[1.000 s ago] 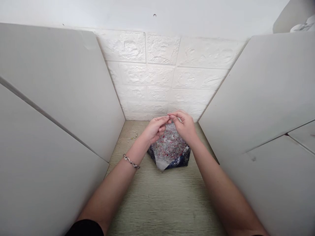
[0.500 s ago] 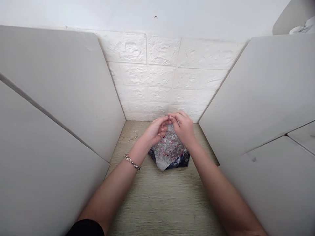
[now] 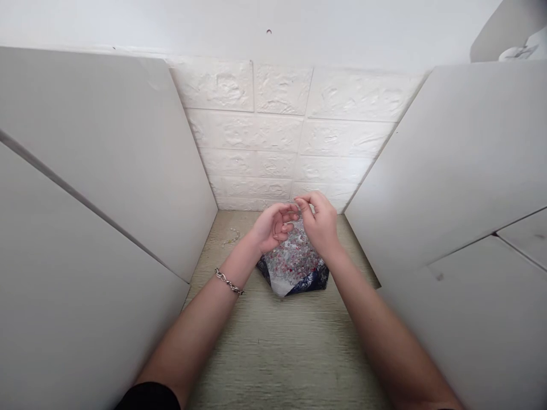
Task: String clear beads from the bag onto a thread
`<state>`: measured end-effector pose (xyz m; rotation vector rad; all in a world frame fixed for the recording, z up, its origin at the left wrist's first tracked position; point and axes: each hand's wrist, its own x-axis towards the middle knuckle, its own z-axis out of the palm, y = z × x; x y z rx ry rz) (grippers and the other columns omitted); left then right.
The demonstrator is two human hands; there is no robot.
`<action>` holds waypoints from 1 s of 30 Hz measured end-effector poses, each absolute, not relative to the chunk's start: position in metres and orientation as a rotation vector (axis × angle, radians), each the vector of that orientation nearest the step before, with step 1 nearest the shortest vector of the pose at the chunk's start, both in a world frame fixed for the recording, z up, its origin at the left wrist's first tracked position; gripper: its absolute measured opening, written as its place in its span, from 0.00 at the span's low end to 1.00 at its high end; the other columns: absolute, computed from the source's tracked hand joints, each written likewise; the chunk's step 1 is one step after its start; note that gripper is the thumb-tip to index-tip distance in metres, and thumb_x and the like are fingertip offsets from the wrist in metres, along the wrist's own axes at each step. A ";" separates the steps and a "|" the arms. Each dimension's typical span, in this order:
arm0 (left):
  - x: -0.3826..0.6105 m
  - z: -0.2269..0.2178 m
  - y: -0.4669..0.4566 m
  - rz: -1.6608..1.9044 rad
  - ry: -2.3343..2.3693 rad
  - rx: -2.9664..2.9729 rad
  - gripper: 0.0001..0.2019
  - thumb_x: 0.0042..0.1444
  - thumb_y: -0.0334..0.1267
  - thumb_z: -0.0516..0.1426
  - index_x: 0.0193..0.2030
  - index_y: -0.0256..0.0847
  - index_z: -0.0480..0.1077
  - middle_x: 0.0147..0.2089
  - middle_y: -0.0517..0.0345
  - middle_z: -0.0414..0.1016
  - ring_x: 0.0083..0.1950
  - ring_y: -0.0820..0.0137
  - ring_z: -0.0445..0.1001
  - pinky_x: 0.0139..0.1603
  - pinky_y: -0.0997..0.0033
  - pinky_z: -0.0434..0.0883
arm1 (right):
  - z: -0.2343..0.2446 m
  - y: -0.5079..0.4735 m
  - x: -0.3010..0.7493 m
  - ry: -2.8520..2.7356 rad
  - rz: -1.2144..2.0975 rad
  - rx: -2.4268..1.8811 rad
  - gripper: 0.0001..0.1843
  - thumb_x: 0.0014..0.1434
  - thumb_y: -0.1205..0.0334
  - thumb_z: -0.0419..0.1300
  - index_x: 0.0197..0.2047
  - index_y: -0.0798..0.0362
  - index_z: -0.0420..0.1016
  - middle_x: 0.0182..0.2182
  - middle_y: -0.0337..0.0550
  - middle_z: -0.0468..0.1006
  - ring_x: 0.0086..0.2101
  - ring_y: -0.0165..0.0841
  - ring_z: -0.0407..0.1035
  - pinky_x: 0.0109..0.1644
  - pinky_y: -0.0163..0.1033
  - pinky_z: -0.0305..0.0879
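Beads [image 3: 294, 259], many: tiny; pink, red and clear; spread loose across the wrap [image 3: 313, 281]. Wrap, one: dark blue patterned edges, white near corner, lying on the table [image 3: 273, 353]; possibly a bag, I cannot tell from my remote feed.

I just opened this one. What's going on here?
A person has both hands up over an opened packet of small pink and clear beads on a table. The left hand is loosely curled, palm partly showing. The right hand has its thumb and forefinger close together; whether anything is pinched there is too small to tell. A short curve of pale beads lies left of the packet, and a chain bracelet circles the left wrist.
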<state>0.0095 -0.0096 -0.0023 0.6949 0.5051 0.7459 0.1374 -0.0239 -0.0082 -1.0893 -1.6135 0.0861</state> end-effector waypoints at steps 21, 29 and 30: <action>-0.052 0.052 -0.009 1.051 0.609 0.918 0.08 0.49 0.37 0.56 0.24 0.36 0.63 0.15 0.69 0.53 0.12 0.86 0.50 0.10 0.85 0.45 | 0.016 -0.004 0.183 -0.262 1.104 -0.731 0.10 0.60 0.66 0.48 0.27 0.54 0.63 0.21 0.31 0.71 0.16 0.18 0.59 0.22 0.24 0.63; -0.059 0.072 -0.021 1.205 0.554 0.861 0.11 0.56 0.36 0.47 0.24 0.37 0.63 0.14 0.68 0.53 0.11 0.86 0.49 0.10 0.84 0.46 | -0.010 0.013 0.201 -0.110 1.050 -0.825 0.15 0.63 0.70 0.40 0.26 0.54 0.59 0.25 0.39 0.73 0.28 0.20 0.71 0.33 0.26 0.71; -0.060 0.074 -0.022 1.221 0.548 0.858 0.12 0.57 0.36 0.47 0.24 0.38 0.63 0.14 0.68 0.53 0.11 0.86 0.49 0.10 0.84 0.46 | -0.013 0.015 0.202 -0.117 1.045 -0.836 0.15 0.63 0.70 0.39 0.26 0.54 0.59 0.26 0.39 0.73 0.28 0.21 0.71 0.34 0.27 0.71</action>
